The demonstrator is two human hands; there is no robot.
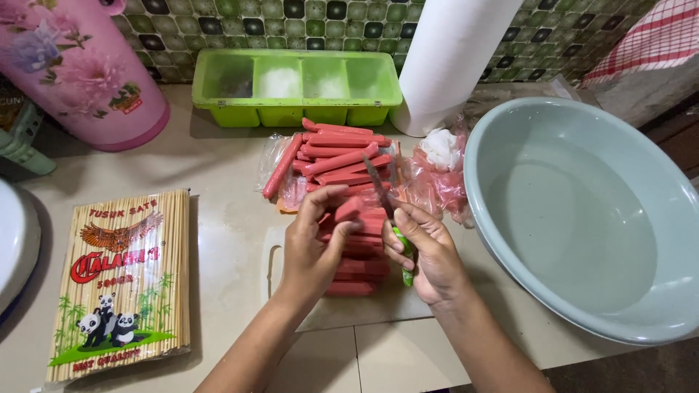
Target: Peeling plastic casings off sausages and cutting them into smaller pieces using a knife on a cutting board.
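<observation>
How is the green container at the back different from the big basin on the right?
The green container is rectangular, bright green and split into compartments; the basin is round, pale blue-grey and one open bowl. The container is smaller and sits against the tiled wall; the basin lies nearer, at the counter edge. Both look like plastic.

Red sausage (349,209) pinched at one end, tilted, raised over flat stack of red sausages (357,251) on white cutting board (378,306). Green-handled knife (389,218), blade up toward 11 o'clock, just beside sausage at 3 o'clock.
</observation>
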